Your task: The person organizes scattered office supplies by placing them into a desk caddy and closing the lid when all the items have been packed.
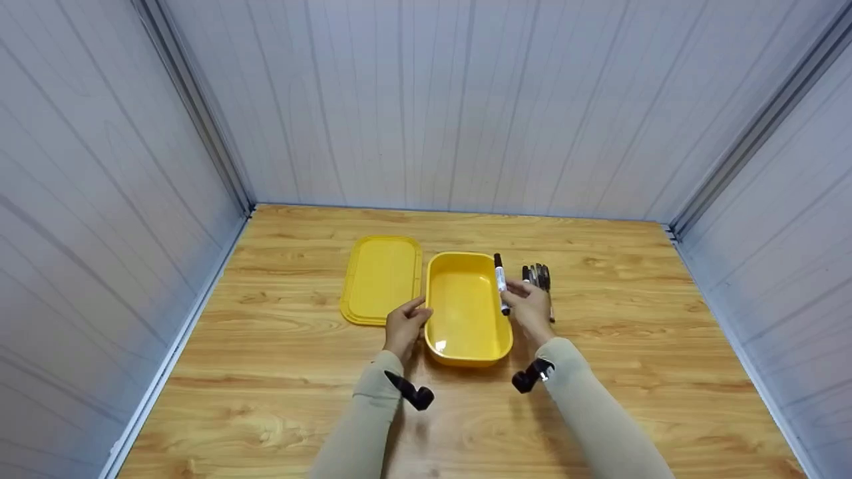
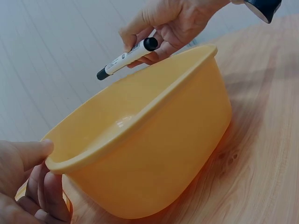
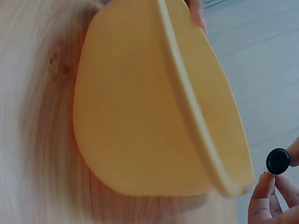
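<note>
A yellow plastic box (image 1: 466, 354) stands without its lid on the table, its inside bare in the head view. My left hand (image 1: 405, 327) pinches the box's left rim, thumb on the inner side and fingers outside, as the left wrist view shows. Over the right rim, my right hand (image 1: 530, 311) pinches a white marker (image 2: 125, 59) with black ends between thumb and fingers. In the right wrist view only the marker's black end (image 3: 278, 161) shows beside the fingertips. The marker is held above the rim, roughly along the box's long side.
The yellow lid (image 1: 384, 279) lies flat to the left of the box. Several dark pens and markers (image 1: 538, 274) lie side by side just right of the box, partly behind my right hand. White panel walls (image 1: 426, 113) border the wooden table (image 1: 279, 372) at back and sides.
</note>
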Motion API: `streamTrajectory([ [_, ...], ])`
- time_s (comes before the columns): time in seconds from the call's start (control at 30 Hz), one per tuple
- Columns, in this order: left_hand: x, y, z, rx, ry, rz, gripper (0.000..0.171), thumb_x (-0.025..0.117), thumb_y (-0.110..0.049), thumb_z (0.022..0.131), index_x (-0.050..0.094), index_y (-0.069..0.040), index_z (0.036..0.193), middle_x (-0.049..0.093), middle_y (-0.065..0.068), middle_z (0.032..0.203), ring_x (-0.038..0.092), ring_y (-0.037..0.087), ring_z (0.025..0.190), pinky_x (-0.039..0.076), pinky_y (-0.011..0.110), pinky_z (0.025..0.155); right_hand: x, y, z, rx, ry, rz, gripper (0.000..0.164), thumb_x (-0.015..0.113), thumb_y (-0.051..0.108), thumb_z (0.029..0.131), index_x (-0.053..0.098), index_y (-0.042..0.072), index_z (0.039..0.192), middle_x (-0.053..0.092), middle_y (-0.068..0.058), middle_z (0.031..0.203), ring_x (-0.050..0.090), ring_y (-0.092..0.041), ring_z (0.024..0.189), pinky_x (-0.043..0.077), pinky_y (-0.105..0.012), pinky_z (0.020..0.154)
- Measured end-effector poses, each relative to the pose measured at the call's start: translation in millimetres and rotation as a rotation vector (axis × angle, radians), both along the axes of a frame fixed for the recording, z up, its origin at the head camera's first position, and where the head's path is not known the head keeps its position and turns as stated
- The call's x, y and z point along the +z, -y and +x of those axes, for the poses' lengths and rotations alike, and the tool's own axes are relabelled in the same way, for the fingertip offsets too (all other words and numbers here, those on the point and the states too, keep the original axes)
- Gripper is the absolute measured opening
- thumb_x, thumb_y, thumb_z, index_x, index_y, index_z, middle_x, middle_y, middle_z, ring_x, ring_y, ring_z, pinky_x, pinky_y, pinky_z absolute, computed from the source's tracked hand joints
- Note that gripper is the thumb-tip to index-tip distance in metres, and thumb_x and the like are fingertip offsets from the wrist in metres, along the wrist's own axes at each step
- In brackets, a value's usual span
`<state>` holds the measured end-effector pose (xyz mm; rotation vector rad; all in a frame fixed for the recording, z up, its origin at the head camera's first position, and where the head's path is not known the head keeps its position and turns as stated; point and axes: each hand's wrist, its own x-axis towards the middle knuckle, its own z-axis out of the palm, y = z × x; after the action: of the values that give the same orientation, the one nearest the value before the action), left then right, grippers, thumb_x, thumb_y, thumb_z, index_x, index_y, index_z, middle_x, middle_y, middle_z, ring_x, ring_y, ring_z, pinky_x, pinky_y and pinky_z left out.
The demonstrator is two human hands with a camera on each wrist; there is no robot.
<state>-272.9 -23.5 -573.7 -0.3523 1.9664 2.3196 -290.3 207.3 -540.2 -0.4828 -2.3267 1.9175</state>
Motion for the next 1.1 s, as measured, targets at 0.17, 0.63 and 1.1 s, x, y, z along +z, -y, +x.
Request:
streamTrajectory([
  [0.17, 0.0, -1, -1.0, -0.009, 0.013, 0.014, 0.042, 0.067, -0.002, 0.091, 0.060, 0.002, 0.132, 0.069, 0.006, 0.092, 0.052, 0.007, 0.059, 0.040, 0.017, 0.046, -1.2, 5, -1.8, -0.001, -0.028, 0.045, 0.035, 0.069, 0.003, 0.086, 0.067, 0.000, 0.122, 0.068, -0.020, 0.115, 0.063, -0.021, 0.098, 0.052, -0.018, 0.076],
  [0.63, 2.9, 1, 0.1, -0.010, 0.031, 0.007, 0.042, 0.067, -0.004, 0.091, 0.059, 0.002, 0.132, 0.068, 0.007, 0.094, 0.054, 0.007, 0.063, 0.041, 0.018, 0.049, -2.4, 26, -3.7, 0.024, -0.062, 0.009, 0.035, 0.069, 0.004, 0.085, 0.068, 0.000, 0.120, 0.069, -0.017, 0.114, 0.063, -0.023, 0.104, 0.051, -0.020, 0.079],
  [1.1, -2.0, -1, -1.0, 0.002, 0.027, 0.020, 0.041, 0.067, -0.002, 0.090, 0.060, 0.004, 0.131, 0.067, 0.006, 0.092, 0.051, 0.006, 0.061, 0.039, 0.018, 0.049, -18.4, 49, -1.0, 0.041, -0.101, -0.047, 0.034, 0.067, -0.001, 0.083, 0.067, -0.002, 0.117, 0.068, -0.019, 0.112, 0.063, -0.026, 0.104, 0.053, -0.024, 0.081],
])
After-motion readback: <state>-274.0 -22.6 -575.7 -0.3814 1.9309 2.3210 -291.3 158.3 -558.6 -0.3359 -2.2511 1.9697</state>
